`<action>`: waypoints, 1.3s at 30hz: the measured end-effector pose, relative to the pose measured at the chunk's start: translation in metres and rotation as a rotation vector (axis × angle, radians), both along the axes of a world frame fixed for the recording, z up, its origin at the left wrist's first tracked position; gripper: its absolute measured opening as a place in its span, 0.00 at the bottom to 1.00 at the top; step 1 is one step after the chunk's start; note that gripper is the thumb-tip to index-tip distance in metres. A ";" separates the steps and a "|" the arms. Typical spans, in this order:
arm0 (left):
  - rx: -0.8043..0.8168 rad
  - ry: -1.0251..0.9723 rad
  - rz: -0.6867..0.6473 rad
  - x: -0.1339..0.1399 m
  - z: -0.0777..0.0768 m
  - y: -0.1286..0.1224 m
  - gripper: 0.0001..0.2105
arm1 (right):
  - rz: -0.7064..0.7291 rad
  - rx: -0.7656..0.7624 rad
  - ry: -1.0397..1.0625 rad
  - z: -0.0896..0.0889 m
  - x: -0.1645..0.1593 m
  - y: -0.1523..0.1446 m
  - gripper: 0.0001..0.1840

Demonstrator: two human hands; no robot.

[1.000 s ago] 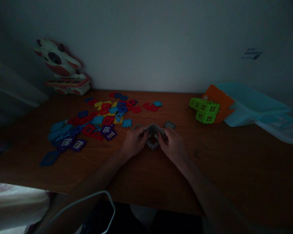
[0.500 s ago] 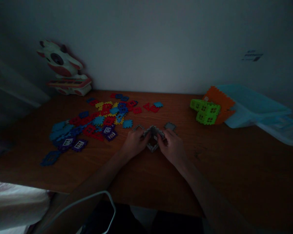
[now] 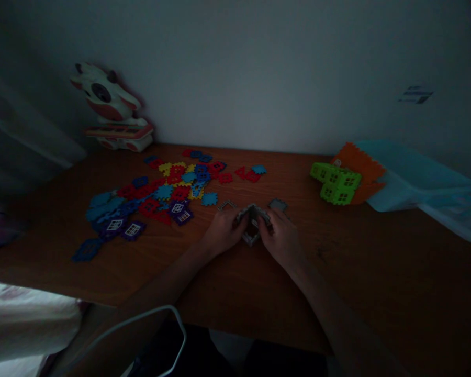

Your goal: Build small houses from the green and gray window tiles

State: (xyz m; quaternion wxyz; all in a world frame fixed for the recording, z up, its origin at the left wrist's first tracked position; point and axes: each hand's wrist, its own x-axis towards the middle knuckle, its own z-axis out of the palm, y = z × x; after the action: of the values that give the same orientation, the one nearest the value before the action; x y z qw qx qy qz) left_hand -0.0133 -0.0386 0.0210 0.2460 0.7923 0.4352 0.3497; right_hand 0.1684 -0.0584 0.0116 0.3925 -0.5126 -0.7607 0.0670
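Grey and notch-edged, a hollow, boxlike frame (image 3: pixel 251 239) is gripped by both hands (image 3: pixel 282 235)

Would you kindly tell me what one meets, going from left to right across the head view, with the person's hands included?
Cow-shaped toy → left hand → grey toothed frame → right hand → green block structure → light-blue bin.

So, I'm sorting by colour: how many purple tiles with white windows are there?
4 purple square plastic tiles with white windows: two nearer the left hand, two farther left. Others may lie hidden.
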 end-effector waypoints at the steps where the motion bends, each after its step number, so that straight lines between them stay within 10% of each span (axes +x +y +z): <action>1: -0.025 -0.022 -0.021 0.000 0.001 -0.001 0.10 | 0.004 -0.009 0.021 -0.001 0.001 0.001 0.10; 12: -0.343 -0.274 -0.418 -0.015 -0.001 0.010 0.28 | 0.014 -0.200 0.273 0.000 0.019 0.008 0.21; 21: -0.183 -0.084 -0.244 -0.014 -0.015 0.014 0.33 | -0.206 0.017 0.054 -0.016 0.050 0.032 0.19; 28: -0.138 -0.076 -0.244 -0.014 -0.018 0.015 0.31 | -0.199 -0.090 -0.181 -0.035 0.059 0.035 0.21; 39: -0.182 -0.389 -0.070 -0.018 -0.034 0.027 0.25 | -0.112 0.018 0.149 -0.020 0.052 0.021 0.12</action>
State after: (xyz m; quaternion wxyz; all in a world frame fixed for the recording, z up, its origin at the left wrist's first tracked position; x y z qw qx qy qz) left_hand -0.0318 -0.0113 -0.0132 0.4076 0.6991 0.3817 0.4466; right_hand 0.2201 -0.0375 -0.0087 0.4560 -0.5444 -0.7000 0.0761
